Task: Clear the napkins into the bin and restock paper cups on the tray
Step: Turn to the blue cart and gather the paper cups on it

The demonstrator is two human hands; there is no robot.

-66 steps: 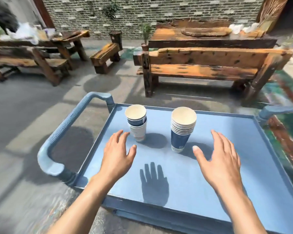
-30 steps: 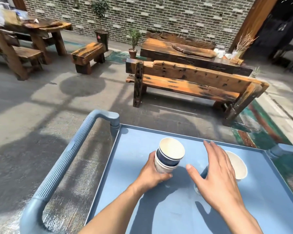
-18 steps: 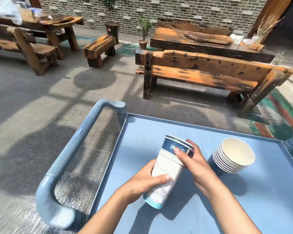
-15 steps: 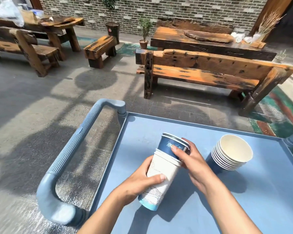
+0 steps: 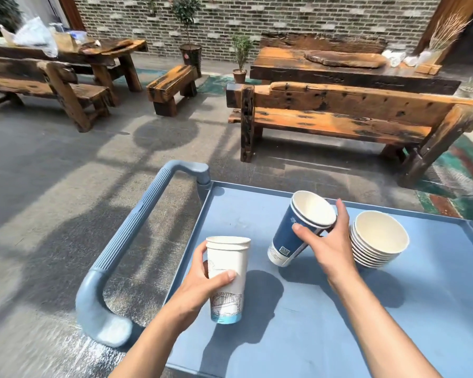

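Note:
My left hand (image 5: 202, 285) grips a tall white paper cup (image 5: 227, 276) with a line drawing and a blue base, upright above the blue tray (image 5: 298, 336). My right hand (image 5: 328, 246) holds two nested dark blue paper cups (image 5: 295, 230), tilted with the mouth up and to the right, lifted off the tray. Just right of that hand a stack of several nested cups (image 5: 377, 238) leans on the tray, mouth toward me. White crumpled paper (image 5: 396, 57) lies on the far wooden table.
The tray tops a blue cart with a ribbed handle (image 5: 126, 249) at its left. A wooden bench (image 5: 339, 118) stands ahead, a dark wooden table (image 5: 339, 69) behind it. Another table and bench (image 5: 52, 66) stand far left, with a plastic bag (image 5: 33, 36).
The blue cups have come out of the white cup: my right hand drew them up and to the right while my left hand kept the white cup and turned it upright.

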